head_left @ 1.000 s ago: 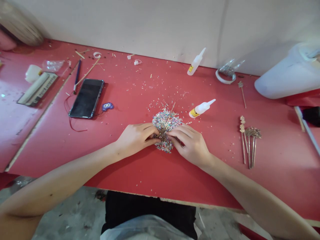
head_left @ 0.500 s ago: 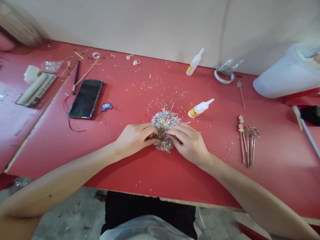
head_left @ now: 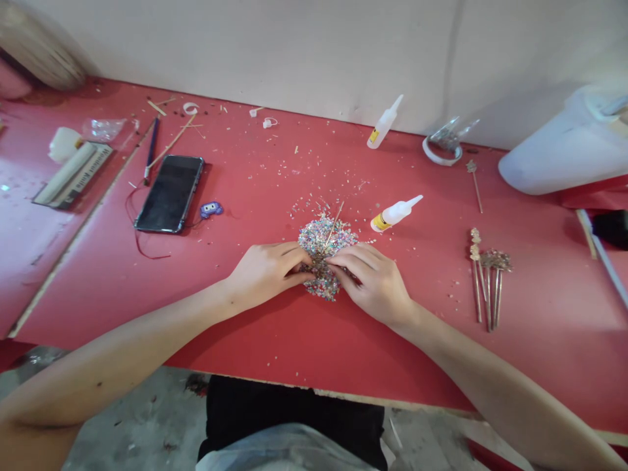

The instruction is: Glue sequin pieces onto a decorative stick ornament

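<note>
My left hand and my right hand meet fingertip to fingertip over a heap of tiny multicoloured beads on the red table. Both pinch a small dark, bead-covered piece at the near end of a thin stick, which slants up and away across the heap. The fingers of both hands are curled and pressed together around that piece. A glue bottle with a yellow label lies just right of the heap.
Several finished decorated sticks lie at the right. A second glue bottle and a tape roll sit by the wall. A phone and blue pen lie at the left, a white container at far right.
</note>
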`<state>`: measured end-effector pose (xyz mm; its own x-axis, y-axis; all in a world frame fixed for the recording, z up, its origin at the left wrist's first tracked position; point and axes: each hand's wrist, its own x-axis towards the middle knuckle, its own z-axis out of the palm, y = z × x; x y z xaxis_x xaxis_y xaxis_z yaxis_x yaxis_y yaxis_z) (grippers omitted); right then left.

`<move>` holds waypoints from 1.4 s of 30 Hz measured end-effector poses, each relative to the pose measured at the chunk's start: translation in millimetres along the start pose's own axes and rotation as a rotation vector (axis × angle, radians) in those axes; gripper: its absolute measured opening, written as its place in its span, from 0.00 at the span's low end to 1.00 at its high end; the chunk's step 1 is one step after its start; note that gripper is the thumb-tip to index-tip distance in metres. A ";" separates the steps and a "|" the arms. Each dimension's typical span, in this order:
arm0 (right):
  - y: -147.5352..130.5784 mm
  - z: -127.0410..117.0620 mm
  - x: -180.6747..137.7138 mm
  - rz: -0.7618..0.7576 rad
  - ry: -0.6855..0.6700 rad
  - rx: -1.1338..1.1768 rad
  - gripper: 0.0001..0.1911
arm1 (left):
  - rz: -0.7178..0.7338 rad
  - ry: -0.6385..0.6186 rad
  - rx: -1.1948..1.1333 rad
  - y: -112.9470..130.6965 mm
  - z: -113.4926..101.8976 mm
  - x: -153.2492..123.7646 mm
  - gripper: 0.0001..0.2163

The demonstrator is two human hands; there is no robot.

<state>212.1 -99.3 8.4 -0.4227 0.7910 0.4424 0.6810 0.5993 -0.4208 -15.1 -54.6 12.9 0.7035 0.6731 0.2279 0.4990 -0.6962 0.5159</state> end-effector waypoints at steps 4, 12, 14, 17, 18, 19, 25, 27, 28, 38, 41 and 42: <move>-1.2 0.2 1.7 0.016 -0.011 0.002 0.06 | -0.003 -0.007 -0.005 0.2 -0.3 0.3 0.13; -1.1 -0.3 1.5 0.009 -0.023 0.001 0.06 | 0.005 -0.006 -0.007 0.4 -0.6 0.5 0.11; -0.5 -0.4 0.8 0.013 -0.025 0.008 0.07 | 0.003 -0.011 -0.010 0.3 -0.7 0.5 0.11; 0.2 -0.7 -0.3 0.006 -0.019 0.003 0.07 | 0.002 -0.005 -0.009 -0.1 -0.3 0.3 0.12; 0.3 -0.7 -0.6 0.003 -0.015 -0.003 0.07 | 0.002 -0.002 -0.008 -0.3 0.0 0.2 0.12; 0.4 -0.8 -0.8 -0.002 -0.011 -0.008 0.07 | 0.003 -0.001 -0.007 -0.5 0.2 0.0 0.13; 0.5 -0.5 -0.1 -0.008 0.008 0.000 0.06 | 0.004 -0.001 -0.004 -0.6 0.5 -0.6 0.10; 0.7 -0.3 0.0 -0.002 0.008 0.003 0.05 | 0.004 -0.005 -0.007 -0.6 0.4 -0.5 0.11; 0.9 -0.3 -0.2 -0.001 0.005 0.004 0.05 | 0.005 -0.005 -0.007 -0.6 0.3 -0.5 0.11; 1.6 -0.3 -1.7 -0.003 0.009 0.018 0.06 | 0.007 0.004 -0.005 -0.1 0.4 0.0 0.12; 2.0 0.0 -1.2 -0.002 0.002 0.026 0.05 | 0.006 0.003 -0.005 -0.1 0.6 -0.1 0.12; 2.3 0.2 -1.0 -0.006 0.001 0.028 0.05 | 0.005 0.005 -0.004 -0.1 0.7 -0.2 0.12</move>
<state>213.9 -98.7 6.8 -0.4264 0.7870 0.4459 0.6613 0.6075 -0.4400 -14.9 -54.9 12.2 0.7036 0.6709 0.2342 0.4935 -0.6985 0.5182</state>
